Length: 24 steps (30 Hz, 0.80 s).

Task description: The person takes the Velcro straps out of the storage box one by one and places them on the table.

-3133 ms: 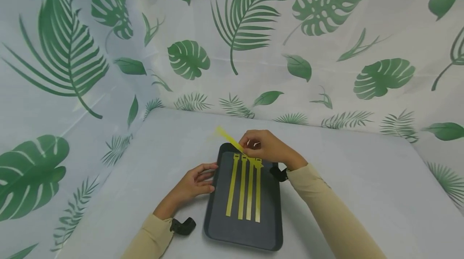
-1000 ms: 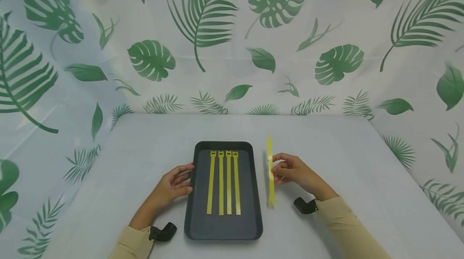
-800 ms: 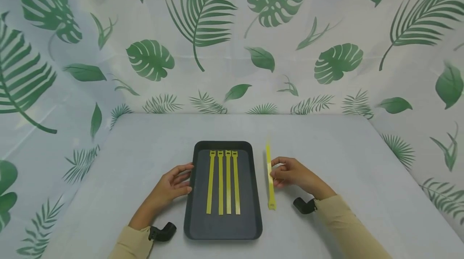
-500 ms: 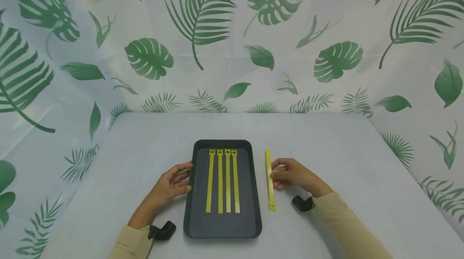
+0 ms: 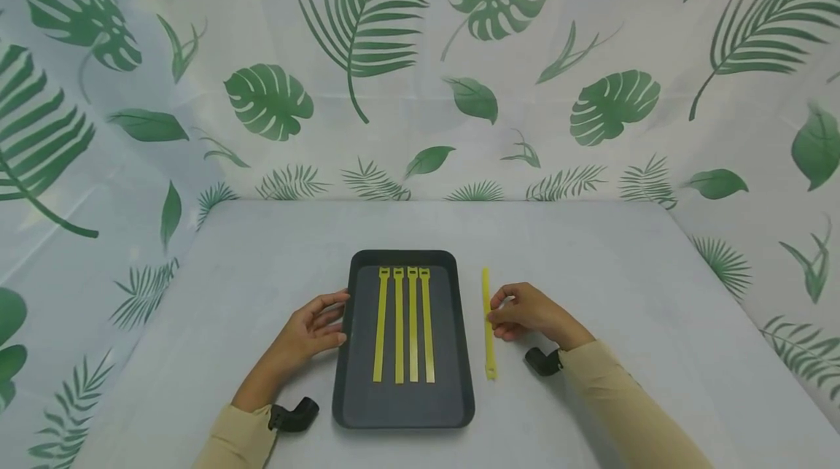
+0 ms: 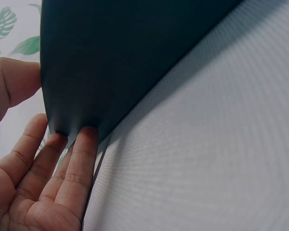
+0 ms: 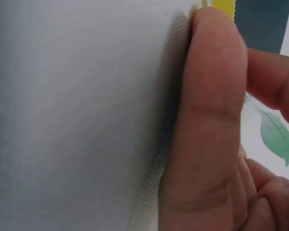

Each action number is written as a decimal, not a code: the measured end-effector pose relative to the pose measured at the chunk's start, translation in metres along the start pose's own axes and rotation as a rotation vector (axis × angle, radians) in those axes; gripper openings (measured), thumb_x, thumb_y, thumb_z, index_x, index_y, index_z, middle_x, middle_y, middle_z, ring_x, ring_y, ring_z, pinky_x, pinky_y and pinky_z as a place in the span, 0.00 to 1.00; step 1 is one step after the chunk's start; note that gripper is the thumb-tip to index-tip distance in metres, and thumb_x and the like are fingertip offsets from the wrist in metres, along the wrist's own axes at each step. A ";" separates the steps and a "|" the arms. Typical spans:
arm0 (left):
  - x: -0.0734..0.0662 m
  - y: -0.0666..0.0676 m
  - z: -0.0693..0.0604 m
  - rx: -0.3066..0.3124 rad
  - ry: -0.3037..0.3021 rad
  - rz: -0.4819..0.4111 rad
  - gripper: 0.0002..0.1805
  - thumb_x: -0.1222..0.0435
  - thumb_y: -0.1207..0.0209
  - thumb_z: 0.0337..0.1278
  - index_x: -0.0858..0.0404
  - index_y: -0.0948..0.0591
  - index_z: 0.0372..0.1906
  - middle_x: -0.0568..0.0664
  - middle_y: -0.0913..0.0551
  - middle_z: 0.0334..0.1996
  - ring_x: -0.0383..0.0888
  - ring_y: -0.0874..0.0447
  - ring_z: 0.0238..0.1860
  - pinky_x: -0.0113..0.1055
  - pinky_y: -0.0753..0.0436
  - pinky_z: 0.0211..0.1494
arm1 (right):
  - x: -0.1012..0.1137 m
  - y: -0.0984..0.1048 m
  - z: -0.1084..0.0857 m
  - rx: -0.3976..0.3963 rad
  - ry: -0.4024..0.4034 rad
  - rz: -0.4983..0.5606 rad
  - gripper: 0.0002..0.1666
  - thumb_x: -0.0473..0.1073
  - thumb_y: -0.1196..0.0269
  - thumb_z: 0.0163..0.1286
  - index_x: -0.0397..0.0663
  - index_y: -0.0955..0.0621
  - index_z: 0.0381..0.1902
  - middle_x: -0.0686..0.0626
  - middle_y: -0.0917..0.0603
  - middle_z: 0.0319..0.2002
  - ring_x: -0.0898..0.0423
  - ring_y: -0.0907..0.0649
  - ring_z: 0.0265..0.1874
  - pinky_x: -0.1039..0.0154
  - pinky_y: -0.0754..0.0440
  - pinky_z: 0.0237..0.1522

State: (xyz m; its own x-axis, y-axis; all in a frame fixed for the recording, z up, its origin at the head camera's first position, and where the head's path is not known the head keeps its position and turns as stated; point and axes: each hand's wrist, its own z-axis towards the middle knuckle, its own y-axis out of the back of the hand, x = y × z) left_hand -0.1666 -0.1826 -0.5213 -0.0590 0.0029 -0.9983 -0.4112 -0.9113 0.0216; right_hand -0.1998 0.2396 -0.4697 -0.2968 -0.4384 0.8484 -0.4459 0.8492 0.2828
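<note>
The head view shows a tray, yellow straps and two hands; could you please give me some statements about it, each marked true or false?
1. Four yellow straps lie inside the dark gray tray. True.
2. Those four straps have their slotted heads at the near end. False: the heads are at the far end.
3. The left hand touches the tray's left side. True.
4. The right hand is inside the tray. False: it is to the right of the tray, at a fifth strap.
5. The fifth strap lies outside the tray. True.

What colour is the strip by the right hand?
The strip is yellow; the head view shows it best.
</note>
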 end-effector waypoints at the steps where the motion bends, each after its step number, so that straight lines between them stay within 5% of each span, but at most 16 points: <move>1: 0.000 0.000 0.000 0.001 -0.001 -0.001 0.36 0.78 0.32 0.65 0.83 0.33 0.74 0.77 0.40 0.80 0.78 0.41 0.78 0.30 0.18 0.67 | 0.001 0.000 0.000 -0.004 -0.002 -0.002 0.09 0.29 0.31 0.71 0.34 0.22 0.43 0.46 0.13 0.26 0.60 0.14 0.21 0.67 0.11 0.28; 11: 0.000 0.000 0.000 0.009 -0.021 -0.010 0.35 0.78 0.33 0.66 0.84 0.33 0.73 0.78 0.41 0.80 0.79 0.40 0.78 0.29 0.18 0.67 | -0.001 0.002 0.001 -0.037 0.009 -0.056 0.12 0.31 0.30 0.70 0.40 0.25 0.36 0.47 0.17 0.26 0.58 0.16 0.21 0.66 0.12 0.26; 24: 0.002 0.001 0.000 0.002 -0.011 -0.007 0.36 0.77 0.31 0.66 0.82 0.33 0.74 0.76 0.40 0.80 0.65 0.32 0.78 0.32 0.17 0.67 | 0.001 0.015 0.005 0.058 0.231 -0.020 0.10 0.32 0.35 0.76 0.29 0.23 0.47 0.48 0.16 0.29 0.54 0.16 0.27 0.62 0.11 0.34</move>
State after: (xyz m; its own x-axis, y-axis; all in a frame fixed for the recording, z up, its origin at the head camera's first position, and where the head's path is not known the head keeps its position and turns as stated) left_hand -0.1670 -0.1834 -0.5228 -0.0663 0.0143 -0.9977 -0.4137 -0.9103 0.0145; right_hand -0.2111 0.2510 -0.4672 -0.0897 -0.3701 0.9246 -0.4996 0.8198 0.2797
